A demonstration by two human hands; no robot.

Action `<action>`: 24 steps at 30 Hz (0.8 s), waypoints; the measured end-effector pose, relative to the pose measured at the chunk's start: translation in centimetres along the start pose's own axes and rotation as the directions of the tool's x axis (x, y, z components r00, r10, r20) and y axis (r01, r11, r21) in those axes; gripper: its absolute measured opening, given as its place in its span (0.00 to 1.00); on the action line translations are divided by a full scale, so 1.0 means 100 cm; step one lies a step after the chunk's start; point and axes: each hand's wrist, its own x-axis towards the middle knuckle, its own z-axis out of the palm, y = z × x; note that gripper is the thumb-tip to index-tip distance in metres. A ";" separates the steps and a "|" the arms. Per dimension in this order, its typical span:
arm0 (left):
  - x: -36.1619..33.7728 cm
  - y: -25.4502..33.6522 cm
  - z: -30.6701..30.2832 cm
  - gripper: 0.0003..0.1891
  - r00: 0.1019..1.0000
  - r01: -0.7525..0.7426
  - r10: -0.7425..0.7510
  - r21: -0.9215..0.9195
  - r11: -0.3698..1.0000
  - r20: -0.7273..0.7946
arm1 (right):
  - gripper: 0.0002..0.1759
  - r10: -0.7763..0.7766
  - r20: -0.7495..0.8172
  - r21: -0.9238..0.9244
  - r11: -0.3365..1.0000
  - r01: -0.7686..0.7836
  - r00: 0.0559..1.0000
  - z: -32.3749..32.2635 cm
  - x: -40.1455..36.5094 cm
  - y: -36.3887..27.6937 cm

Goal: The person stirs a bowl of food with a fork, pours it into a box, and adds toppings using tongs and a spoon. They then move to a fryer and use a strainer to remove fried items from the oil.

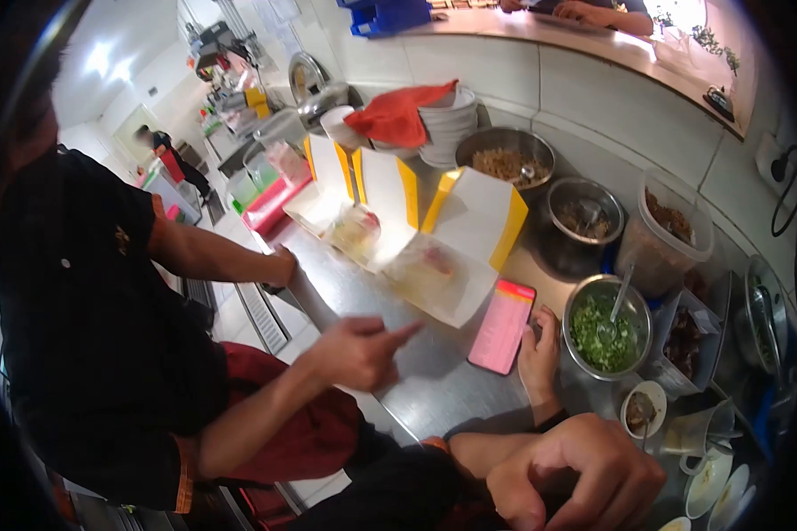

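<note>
My left hand (540, 358) rests on the metal counter, fingers loosely bent and holding nothing, at the right edge of a phone (503, 327) with a pink lit screen. Close to the camera, my right hand (584, 478) is raised with its fingers curled in; whatever it holds, if anything, is hidden. Just right of my left hand stands a steel bowl of chopped green herbs (604, 332) with a spoon in it. Beyond the phone, yellow-and-white takeaway boxes (478, 212) stand with their lids up, some food wrapped or lined inside.
At left a co-worker in black points with one hand (354, 354) over the counter. Steel bowls of minced food (507, 159), a clear tub (669, 230) and small cups (644, 407) crowd the right side. A red cloth (403, 115) lies on stacked bowls (449, 128).
</note>
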 end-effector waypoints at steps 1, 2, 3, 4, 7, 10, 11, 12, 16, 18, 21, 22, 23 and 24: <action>-0.002 0.003 -0.002 0.16 1.000 0.015 -0.015 -0.025 1.000 0.012 | 0.16 0.006 0.013 -0.023 1.000 -0.005 1.000 -0.003 -0.002 -0.001; -0.005 0.001 -0.004 0.16 0.999 0.031 -0.030 -0.075 0.997 0.019 | 0.18 -0.020 0.012 -0.017 1.000 0.021 1.000 -0.002 -0.002 0.005; -0.003 -0.002 -0.001 0.16 0.996 0.083 -0.077 -0.127 0.988 0.054 | 0.18 -0.021 0.012 -0.016 1.000 0.021 1.000 -0.002 0.001 0.003; -0.006 -0.009 0.000 0.16 0.992 0.118 -0.106 -0.188 0.975 0.071 | 0.19 -0.016 0.017 -0.014 1.000 0.017 1.000 0.000 -0.002 0.011; -0.007 -0.019 -0.001 0.16 0.972 0.218 -0.179 -0.298 0.929 0.153 | 0.22 -0.023 0.019 -0.022 0.999 0.023 1.000 0.001 -0.004 0.014; -0.007 -0.022 -0.001 0.16 0.965 0.242 -0.191 -0.326 0.914 0.180 | 0.20 0.006 0.024 0.015 1.000 -0.006 1.000 0.002 -0.002 0.012; -0.007 -0.021 -0.002 0.16 0.964 0.240 -0.188 -0.313 0.919 0.187 | 0.17 0.034 0.027 0.046 0.998 -0.035 0.999 0.001 -0.002 0.008; -0.006 -0.019 -0.003 0.16 0.964 0.237 -0.184 -0.299 0.924 0.193 | 0.15 0.061 0.029 0.078 0.995 -0.063 0.998 0.000 -0.002 0.006; -0.004 -0.014 -0.004 0.15 0.959 0.236 -0.176 -0.278 0.931 0.223 | 0.15 0.078 0.035 0.108 0.991 -0.082 0.996 0.002 -0.003 0.007; -0.005 -0.015 -0.002 0.15 0.955 0.263 -0.195 -0.329 0.907 0.224 | 0.15 0.076 0.032 0.105 0.991 -0.079 0.997 0.000 -0.002 0.004; -0.006 -0.015 -0.003 0.13 0.948 0.286 -0.207 -0.366 0.886 0.240 | 0.14 0.058 0.026 0.084 0.995 -0.060 0.998 0.001 -0.002 0.006; -0.007 -0.015 -0.003 0.13 0.946 0.293 -0.212 -0.371 0.881 0.244 | 0.14 0.071 0.032 0.088 0.993 -0.074 0.997 0.001 -0.002 0.006; -0.007 -0.015 -0.004 0.12 0.944 0.300 -0.216 -0.376 0.877 0.248 | 0.14 0.084 0.037 0.092 0.992 -0.088 0.996 0.001 -0.002 0.007; -0.007 -0.014 -0.004 0.12 0.942 0.308 -0.224 -0.380 0.872 0.250 | 0.14 0.098 0.042 0.095 0.990 -0.102 0.994 0.001 -0.002 0.007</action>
